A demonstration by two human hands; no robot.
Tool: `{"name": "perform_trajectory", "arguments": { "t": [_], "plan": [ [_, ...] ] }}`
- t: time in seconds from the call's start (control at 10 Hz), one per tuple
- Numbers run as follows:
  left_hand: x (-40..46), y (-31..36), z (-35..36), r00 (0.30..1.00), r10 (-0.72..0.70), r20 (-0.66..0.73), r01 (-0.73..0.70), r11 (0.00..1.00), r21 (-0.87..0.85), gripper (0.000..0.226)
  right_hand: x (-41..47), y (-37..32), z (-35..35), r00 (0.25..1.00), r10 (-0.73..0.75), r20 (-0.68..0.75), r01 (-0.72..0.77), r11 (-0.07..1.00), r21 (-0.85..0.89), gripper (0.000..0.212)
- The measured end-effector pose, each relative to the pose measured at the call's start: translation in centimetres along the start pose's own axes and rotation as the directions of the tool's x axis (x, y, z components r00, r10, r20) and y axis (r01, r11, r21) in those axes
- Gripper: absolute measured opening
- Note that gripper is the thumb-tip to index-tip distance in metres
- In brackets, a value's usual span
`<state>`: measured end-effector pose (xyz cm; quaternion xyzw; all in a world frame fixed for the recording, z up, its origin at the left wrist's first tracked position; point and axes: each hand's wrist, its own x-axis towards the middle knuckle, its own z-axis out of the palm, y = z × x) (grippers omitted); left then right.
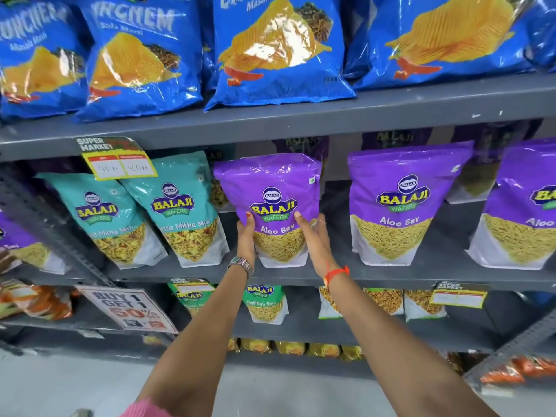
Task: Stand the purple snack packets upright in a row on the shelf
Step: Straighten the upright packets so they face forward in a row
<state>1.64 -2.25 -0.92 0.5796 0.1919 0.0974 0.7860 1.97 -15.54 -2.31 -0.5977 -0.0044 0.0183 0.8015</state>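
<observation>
Purple packets: four glossy plastic pouches in the front row of the grey metal shelf (pixel 391 273); one held packet (pixel 272 206), one upright to its right (pixel 400 206), one cut by the right edge (pixel 523 212), one partly seen at far left (pixel 18 242). Dim purple ones stand behind; I cannot count them.
Held packet: upright, base on the shelf, between the teal pouches and the next purple one, apart from both.
Left hand (pixel 245 236): clasps the packet's left edge, thumb on the front.
Right hand (pixel 316 236): clasps the right edge, thumb on the front.
Teal packets: two (pixel 177 206), leaning left, clear lower windows.
Blue bags: four or more puffy, shiny crisp bags (pixel 276 49) on the shelf above.
Wrists: metal watch (pixel 240 264) left, orange thread (pixel 335 273) right.
Price tags: two yellow-bordered cards (pixel 117 159), one on this shelf's upper edge, one lower right.
</observation>
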Motion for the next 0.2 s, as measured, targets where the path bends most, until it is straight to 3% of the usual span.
{"name": "perform_trajectory", "arguments": {
  "t": [0.2],
  "plan": [
    [-0.36,-0.13,-0.07,1.000,0.009,-0.023,-0.009,1.000,0.003,0.055,-0.69,-0.62,0.04,1.000,0.009,-0.011,-0.009,1.000,-0.009,0.037]
  ]
}}
